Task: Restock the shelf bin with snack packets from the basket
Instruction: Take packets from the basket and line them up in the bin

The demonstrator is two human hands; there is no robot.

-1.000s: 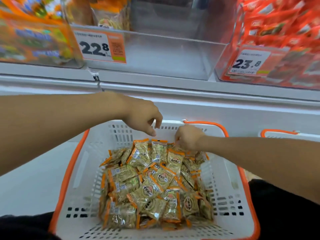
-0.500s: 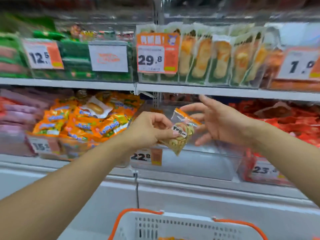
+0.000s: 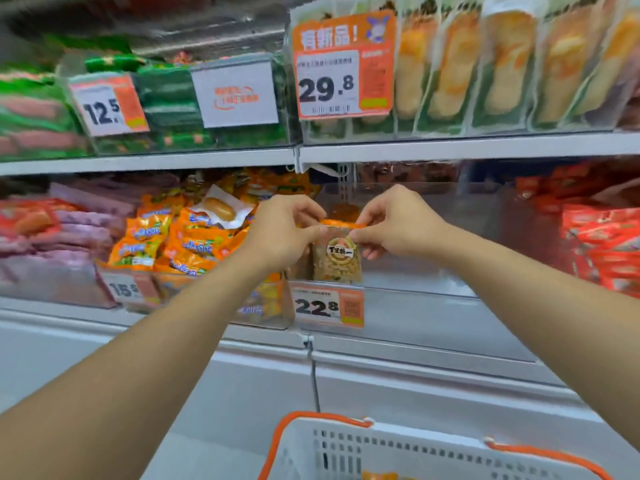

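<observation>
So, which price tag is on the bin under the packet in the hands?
The 22.8 price tag, just below the packet; the 15, 12.5 and 29.8 tags are on other bins.

Both hands [image 3: 282, 230] [image 3: 398, 225] pinch a snack packet [image 3: 337, 259] over the clear bin [image 3: 433, 306]

Open room inside clear bin [image 3: 433, 237] (orange packets [image 3: 180, 237] crowding left).

Upper shelf: green packets [image 3: 166, 109] behind a 12.5 price tag [image 3: 109, 105], upright bread packs [image 3: 502, 67] beside a 29.8 tag [image 3: 343, 64]. Lower shelf: orange packets [image 3: 187, 237], pink packets [image 3: 69, 244] and red packets [image 3: 602, 244].
</observation>
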